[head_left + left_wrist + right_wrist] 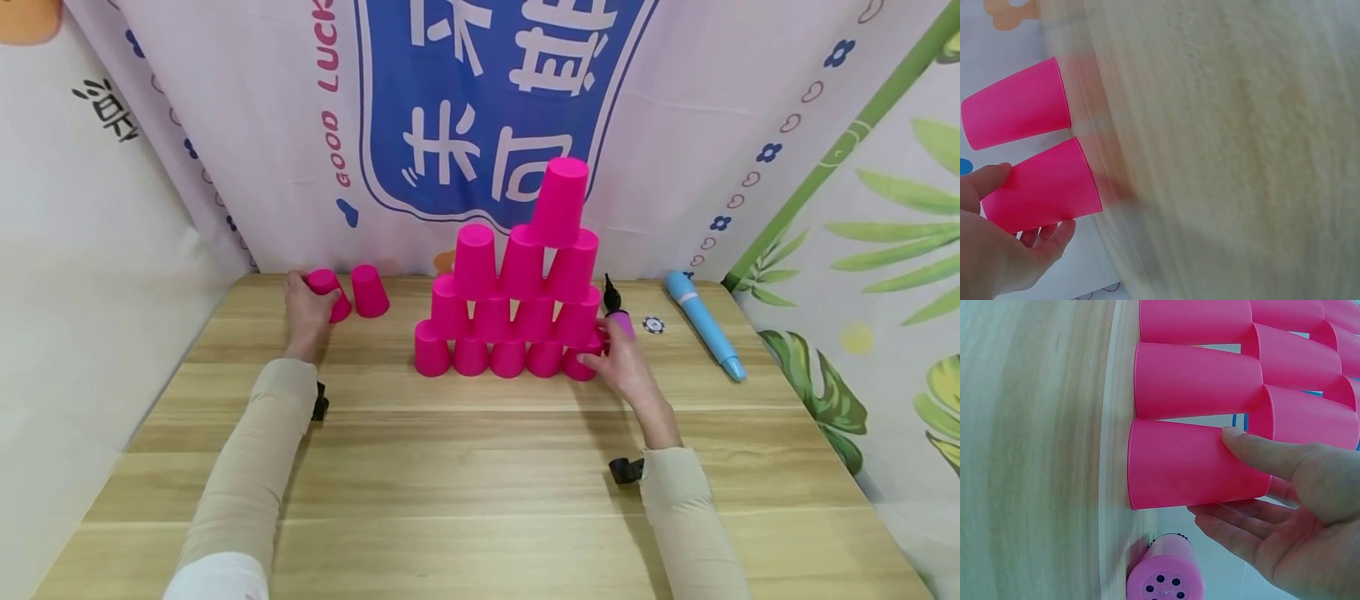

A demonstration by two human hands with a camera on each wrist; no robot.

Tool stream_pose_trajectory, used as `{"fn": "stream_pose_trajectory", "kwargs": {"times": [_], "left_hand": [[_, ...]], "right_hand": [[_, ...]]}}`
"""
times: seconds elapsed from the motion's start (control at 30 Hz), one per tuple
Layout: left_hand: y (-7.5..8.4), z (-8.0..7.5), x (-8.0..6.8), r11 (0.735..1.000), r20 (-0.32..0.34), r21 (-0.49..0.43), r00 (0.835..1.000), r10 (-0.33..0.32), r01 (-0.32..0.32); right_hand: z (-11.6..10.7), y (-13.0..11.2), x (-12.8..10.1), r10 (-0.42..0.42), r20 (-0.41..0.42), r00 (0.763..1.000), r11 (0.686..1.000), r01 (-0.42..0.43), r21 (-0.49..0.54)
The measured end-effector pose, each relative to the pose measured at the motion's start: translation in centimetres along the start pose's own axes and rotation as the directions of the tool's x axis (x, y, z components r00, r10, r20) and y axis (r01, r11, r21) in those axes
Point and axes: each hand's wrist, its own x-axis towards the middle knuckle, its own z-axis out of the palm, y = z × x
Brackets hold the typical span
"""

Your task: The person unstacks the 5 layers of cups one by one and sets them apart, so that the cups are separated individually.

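Where the table [465, 500] reaches its far edge toward 12 o'clock, a pink cup pyramid [491, 321] rises in rows of 5, 4, 3 and 1, all mouths down, insides hidden. The right hand [626, 362] grips the corner cup [1182, 465] at the pyramid's 4 o'clock, while the left hand [306, 308] clasps the outer cup [1047, 187] of 2 upside-down near 10 o'clock; open wood spreads between the sleeves [251, 446] toward 6 o'clock.

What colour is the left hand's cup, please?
The cup is bright pink, clearest in the left wrist view.

Beige sleeves [251, 450], white upper left sleeve [219, 577], black wrist pieces [624, 471], apparently blocky
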Motion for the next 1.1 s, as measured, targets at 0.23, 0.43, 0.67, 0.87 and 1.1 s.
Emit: {"fn": "stream_pose_trajectory", "kwargs": {"times": [0.23,0.43,0.67,0.87,1.1], "left_hand": [[-0.4,-0.5,0.0,1.0,0.036,0.012,0.999,-0.001,0.001],[1.1,-1.8,-0.6,0.988,0.042,0.123,0.995,0.088,-0.092],[9.5,-3.1,-2.4,0.95,-0.051,0.018,0.949,0.312,-0.312],[18.5,-2.5,-5.7,0.839,-0.067,-0.192,0.859,0.507,-0.51],[27.1,-1.0,-10.9,0.722,0.145,-0.472,0.763,0.63,-0.506]], "right_hand": [[0.0,-0.2,0.1,0.008,0.013,1.0,1.0,-0.008,0.002],[0.1,-0.1,0.2,-0.001,0.019,1.0,1.0,0.001,-0.007],[-0.3,-0.3,0.2,-0.001,0.009,1.0,1.0,0.002,-0.008],[-0.3,-0.3,0.2,-0.006,0.019,1.0,1.0,0.006,-0.004],[-0.2,-0.1,0.1,0.011,0.029,1.0,1.0,-0.011,0.016]]}}
